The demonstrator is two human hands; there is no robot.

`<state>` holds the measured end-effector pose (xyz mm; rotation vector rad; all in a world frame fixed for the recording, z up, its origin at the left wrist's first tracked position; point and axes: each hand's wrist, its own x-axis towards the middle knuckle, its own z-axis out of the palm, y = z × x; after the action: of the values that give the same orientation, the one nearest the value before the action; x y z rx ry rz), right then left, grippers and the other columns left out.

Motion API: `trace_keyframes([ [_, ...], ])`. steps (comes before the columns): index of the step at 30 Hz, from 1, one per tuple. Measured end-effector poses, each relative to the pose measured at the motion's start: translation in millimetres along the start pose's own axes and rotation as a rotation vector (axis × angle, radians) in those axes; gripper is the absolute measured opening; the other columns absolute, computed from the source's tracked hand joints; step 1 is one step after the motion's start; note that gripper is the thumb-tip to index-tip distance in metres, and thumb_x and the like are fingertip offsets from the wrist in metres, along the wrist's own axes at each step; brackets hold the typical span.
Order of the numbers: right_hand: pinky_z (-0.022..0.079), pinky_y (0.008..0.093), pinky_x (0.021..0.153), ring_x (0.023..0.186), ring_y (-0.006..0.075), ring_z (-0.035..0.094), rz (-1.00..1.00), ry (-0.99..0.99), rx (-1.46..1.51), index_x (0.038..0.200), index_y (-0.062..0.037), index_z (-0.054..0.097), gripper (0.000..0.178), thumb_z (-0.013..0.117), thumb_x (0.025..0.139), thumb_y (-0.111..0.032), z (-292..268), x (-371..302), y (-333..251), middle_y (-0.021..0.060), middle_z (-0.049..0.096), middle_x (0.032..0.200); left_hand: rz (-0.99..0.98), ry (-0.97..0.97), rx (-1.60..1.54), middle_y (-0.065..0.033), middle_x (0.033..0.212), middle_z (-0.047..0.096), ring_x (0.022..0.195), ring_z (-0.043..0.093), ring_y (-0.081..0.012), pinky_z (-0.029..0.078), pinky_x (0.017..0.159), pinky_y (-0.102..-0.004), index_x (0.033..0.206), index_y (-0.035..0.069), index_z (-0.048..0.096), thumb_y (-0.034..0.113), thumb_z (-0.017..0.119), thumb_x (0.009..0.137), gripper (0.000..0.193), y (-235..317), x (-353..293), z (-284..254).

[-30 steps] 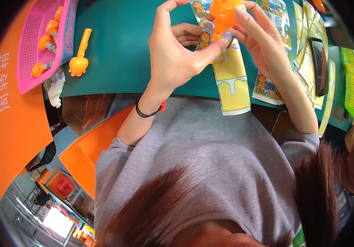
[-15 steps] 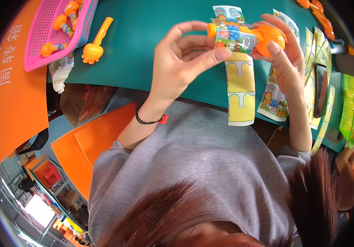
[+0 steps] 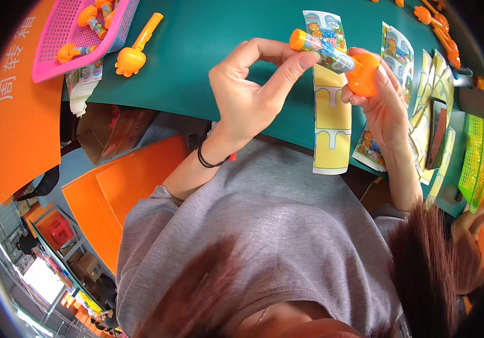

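- Left hand (image 3: 242,98): thumb and index finger are closed in a pinch on the handle of the toy (image 3: 329,54), so basically no gap beyond the handle's own thickness. The finger behind it is partly hidden.
- Right hand (image 3: 387,110): grip is closed too, thumb on one side and fingertips on the other, wrapped around the toy's head.
- The toy itself is held up over the surface (image 3: 208,62), tilted, cap end to the left. Shiny orange plastic, round bulby head, tube-shaped handle with a glossy printed label around it.
- Right below it there's a strip (image 3: 332,132), flat and papery, yellow with pale rounded outlines and colourful print at the far end. Near end pokes past the surface edge.
- Surface is smooth, matte green.
- Just right of the strip: printed sheets (image 3: 398,50), slightly curled. Past those, a messy overlapping pile of yellow strips (image 3: 427,107) with a dark, longish, rounded block (image 3: 437,132) on top.
- Over on the left, a bare orange toy (image 3: 131,60) lies by itself, no print on its handle.
- Next to that, a pink basket (image 3: 40,72), plastic mesh, with a few labelled toys (image 3: 76,52) inside.
- Far right, a lime green basket (image 3: 472,163), also mesh plastic.
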<state>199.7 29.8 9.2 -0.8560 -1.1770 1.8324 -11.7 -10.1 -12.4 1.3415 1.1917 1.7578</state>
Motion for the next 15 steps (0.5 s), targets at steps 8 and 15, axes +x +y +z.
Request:
trace_keyframes([
  [8, 0.056, 0.0224, 0.071, 0.079, 0.0152, 0.067, 0.274, -0.156, 0.112, 0.136, 0.0051, 0.046, 0.054, 0.042, 0.105, -0.038, -15, 3, 5, 0.0129, 0.065, 0.112, 1.306, 0.051, 0.395, -0.0110, 0.089, 0.070, 0.082, 0.066, -0.0111, 0.052, 0.072, -0.0231, 0.109, -0.002, 0.061, 0.012, 0.081, 0.082, 0.036, -40, 63, 4],
  [15, 0.053, 0.0259, 0.080, 0.091, 0.0154, 0.067, -0.070, -0.045, -0.398, 0.137, 0.0017, 0.048, 0.051, 0.047, 0.103, -0.036, 12, 3, 3, 0.0116, 0.063, 0.118, 0.254, -0.192, 0.395, 0.0010, 0.091, 0.075, 0.092, 0.066, -0.0076, 0.015, 0.117, -0.0452, 0.107, 0.007, 0.070, 0.017, 0.081, 0.080, 0.031, -13, 22, -13],
])
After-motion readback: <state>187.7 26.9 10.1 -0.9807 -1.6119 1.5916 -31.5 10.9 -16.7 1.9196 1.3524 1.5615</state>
